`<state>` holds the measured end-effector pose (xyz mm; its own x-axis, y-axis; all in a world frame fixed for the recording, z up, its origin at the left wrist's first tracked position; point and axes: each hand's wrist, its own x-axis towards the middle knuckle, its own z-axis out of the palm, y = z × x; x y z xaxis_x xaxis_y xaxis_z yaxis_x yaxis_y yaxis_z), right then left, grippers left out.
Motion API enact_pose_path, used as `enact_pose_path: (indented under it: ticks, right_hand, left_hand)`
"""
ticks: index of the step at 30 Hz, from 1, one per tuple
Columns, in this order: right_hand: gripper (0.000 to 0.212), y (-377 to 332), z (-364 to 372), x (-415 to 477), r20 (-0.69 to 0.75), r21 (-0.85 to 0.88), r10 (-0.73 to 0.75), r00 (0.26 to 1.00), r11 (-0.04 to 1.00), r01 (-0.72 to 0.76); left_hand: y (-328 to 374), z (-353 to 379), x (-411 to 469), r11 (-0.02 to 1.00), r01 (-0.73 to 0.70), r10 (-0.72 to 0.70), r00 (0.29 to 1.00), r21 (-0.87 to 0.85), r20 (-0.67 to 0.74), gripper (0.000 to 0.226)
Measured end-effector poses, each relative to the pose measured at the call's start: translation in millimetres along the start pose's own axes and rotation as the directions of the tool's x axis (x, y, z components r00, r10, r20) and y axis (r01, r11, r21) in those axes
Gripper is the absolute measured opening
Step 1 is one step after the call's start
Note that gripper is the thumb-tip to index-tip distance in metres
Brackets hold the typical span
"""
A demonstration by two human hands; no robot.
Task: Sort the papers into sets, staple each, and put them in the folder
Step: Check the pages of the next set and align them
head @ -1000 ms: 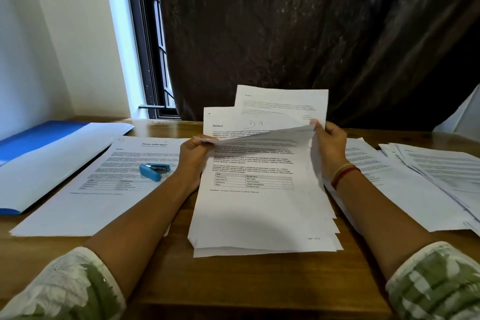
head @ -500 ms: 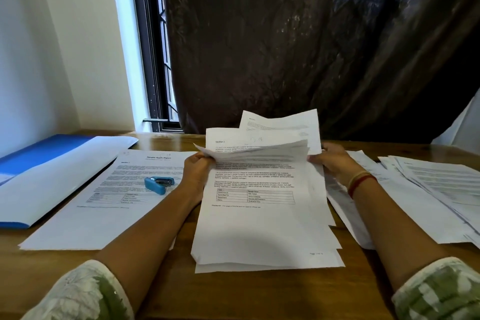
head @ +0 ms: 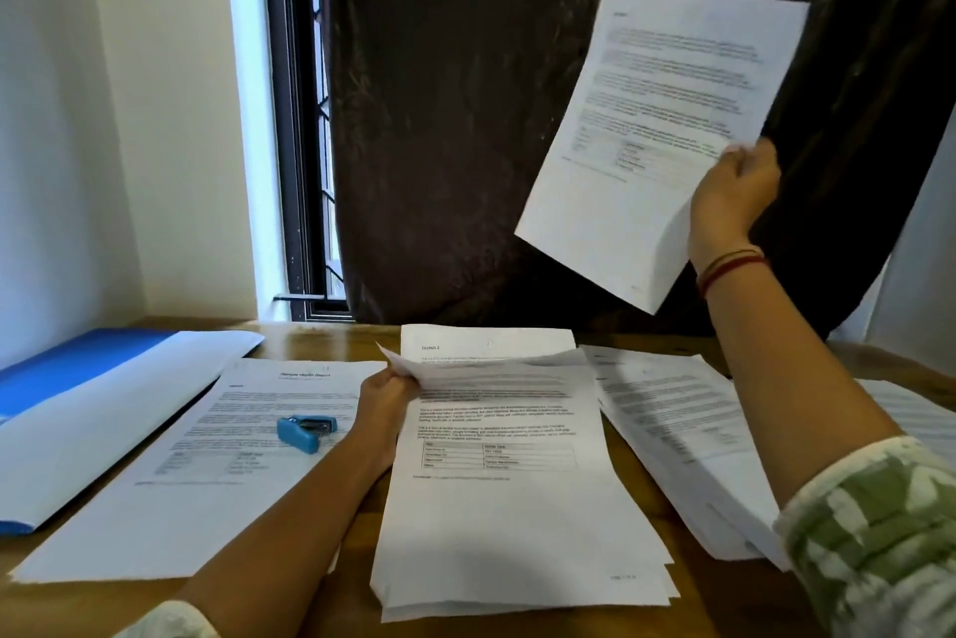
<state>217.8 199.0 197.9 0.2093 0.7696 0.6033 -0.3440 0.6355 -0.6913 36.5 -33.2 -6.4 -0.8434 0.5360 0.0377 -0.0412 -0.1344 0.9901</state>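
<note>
A stack of printed papers (head: 512, 523) lies in the middle of the wooden table. My left hand (head: 385, 397) pinches the lifted top-left corner of the upper sheets. My right hand (head: 734, 195) holds a single printed sheet (head: 657, 120) high in the air at the right, gripping its right edge. A blue stapler (head: 306, 430) rests on a separate printed page (head: 207, 472) left of the stack. The blue folder (head: 62, 373) lies open at the far left with a white sheet across it.
More printed sheets (head: 672, 430) are spread on the table to the right, partly under my right arm. A dark curtain (head: 465, 120) hangs behind the table, with a window (head: 305, 120) and white wall to the left.
My right hand has pulled one sheet out of the stack and raised it high to the right. My left hand still holds the lifted corner of the stack.
</note>
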Motion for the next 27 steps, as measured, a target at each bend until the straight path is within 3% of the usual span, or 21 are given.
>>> enact_pose_path:
  ticks: [3, 9, 16, 19, 23, 27]
  right_hand:
    - [0.017, 4.3, 5.6, 1.8, 0.027, 0.124, 0.177, 0.984, 0.976, -0.179]
    - [0.019, 44.0, -6.2, -29.3, 0.229, 0.206, 0.344, 0.911, 0.897, -0.391]
    - [0.026, 66.0, -17.2, -45.1, 0.241, 0.187, 0.415, 0.877, 0.867, -0.462]
    - [0.019, 71.6, -21.2, -52.8, 0.342, 0.143, 0.387, 0.856, 0.879, -0.454]
    - [0.012, 85.7, -26.9, -58.9, 0.477, 0.005, 0.377, 0.794, 0.902, -0.431]
    - [0.013, 94.5, -33.1, -64.9, 0.626, -0.106, 0.410, 0.663, 0.887, -0.449]
  left_hand:
    - [0.6, -0.7, 0.1, 1.000, 0.010, -0.010, 1.000, 0.012, 0.007, 0.005]
    - [2.3, -1.7, -0.2, 1.000, 0.031, -0.031, 0.999, 0.001, 0.033, 0.015]
    - [1.0, -2.2, -3.3, 0.998, 0.010, -0.006, 0.997, -0.056, 0.077, 0.020]
    - [0.4, -2.8, -1.6, 0.998, 0.014, -0.010, 0.998, -0.061, 0.064, 0.018]
    - [1.0, -2.1, -1.3, 0.997, 0.011, -0.006, 0.998, -0.073, 0.059, 0.010]
    - [0.2, -2.5, -4.3, 0.996, -0.002, 0.008, 0.998, -0.087, 0.070, 0.010]
